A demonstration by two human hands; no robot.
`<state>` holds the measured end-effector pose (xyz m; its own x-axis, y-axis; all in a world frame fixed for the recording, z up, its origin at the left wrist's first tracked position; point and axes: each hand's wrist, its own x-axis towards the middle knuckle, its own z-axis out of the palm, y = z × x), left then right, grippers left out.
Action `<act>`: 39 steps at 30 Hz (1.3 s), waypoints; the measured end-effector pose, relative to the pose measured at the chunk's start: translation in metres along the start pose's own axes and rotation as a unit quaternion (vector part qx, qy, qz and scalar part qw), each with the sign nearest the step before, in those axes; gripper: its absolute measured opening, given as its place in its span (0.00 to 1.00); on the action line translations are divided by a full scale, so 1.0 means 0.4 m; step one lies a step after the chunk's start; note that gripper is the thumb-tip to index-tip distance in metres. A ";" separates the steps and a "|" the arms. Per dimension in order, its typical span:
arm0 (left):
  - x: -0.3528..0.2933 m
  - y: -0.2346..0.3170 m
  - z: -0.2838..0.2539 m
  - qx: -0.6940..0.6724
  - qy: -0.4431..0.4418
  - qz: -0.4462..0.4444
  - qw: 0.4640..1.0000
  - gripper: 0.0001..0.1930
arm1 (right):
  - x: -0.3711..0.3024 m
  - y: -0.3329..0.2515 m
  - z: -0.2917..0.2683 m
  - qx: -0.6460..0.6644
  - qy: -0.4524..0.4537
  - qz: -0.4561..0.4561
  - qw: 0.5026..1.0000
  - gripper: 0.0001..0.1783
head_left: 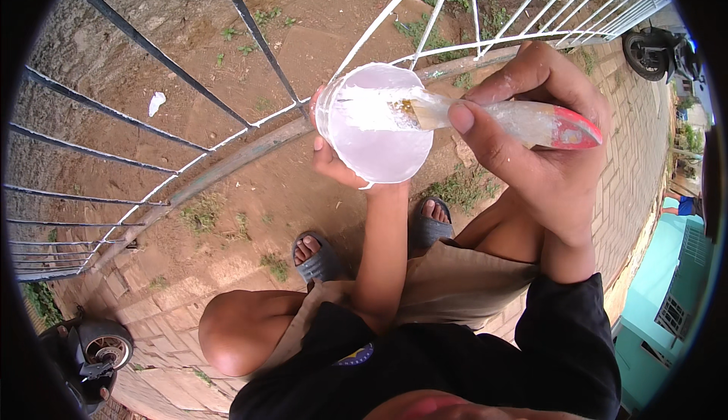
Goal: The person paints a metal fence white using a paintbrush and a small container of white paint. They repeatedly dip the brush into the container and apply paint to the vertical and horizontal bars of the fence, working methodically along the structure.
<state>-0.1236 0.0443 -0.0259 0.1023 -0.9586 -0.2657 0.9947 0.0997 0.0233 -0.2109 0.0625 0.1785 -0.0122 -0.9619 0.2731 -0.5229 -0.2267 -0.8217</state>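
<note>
right of centre, the right hand (560, 164) pinches a pale, red-tipped paintbrush (519, 120). at upper centre, the left hand (341, 167) curls around a round, whitish plastic tub (390, 156) of white paint (367, 109).

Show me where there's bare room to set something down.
Mostly bare dirt lies between the curb and the left sandal, edged by weed tufts; brick paving opens right of the right hand. Crowded: around the cup, where the left hand and brush converge.

No legible lettering or numbers, blue-and-yellow badge (355, 355) on black shirt (455, 367), markings unreadable
</note>
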 end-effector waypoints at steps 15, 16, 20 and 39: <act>0.021 0.041 0.029 0.105 0.042 0.097 0.989 0.34 | 0.005 -0.017 0.009 0.113 0.041 0.103 0.987 0.11; 0.021 0.044 0.030 0.103 0.036 0.100 0.989 0.34 | 0.004 -0.015 0.011 0.106 0.040 0.094 0.989 0.11; 0.019 0.042 0.023 0.084 0.006 0.110 0.990 0.34 | 0.000 -0.017 0.016 0.094 0.042 0.080 0.991 0.12; 0.028 0.065 0.020 0.114 0.023 0.137 0.984 0.31 | -0.011 -0.010 0.013 0.038 0.066 0.045 0.996 0.11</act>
<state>-0.0966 0.0340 -0.0204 0.3710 -0.8910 -0.2618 0.9056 0.2846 0.3145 -0.2043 0.0670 0.1779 -0.1699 -0.9515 0.2566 -0.4496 -0.1568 -0.8793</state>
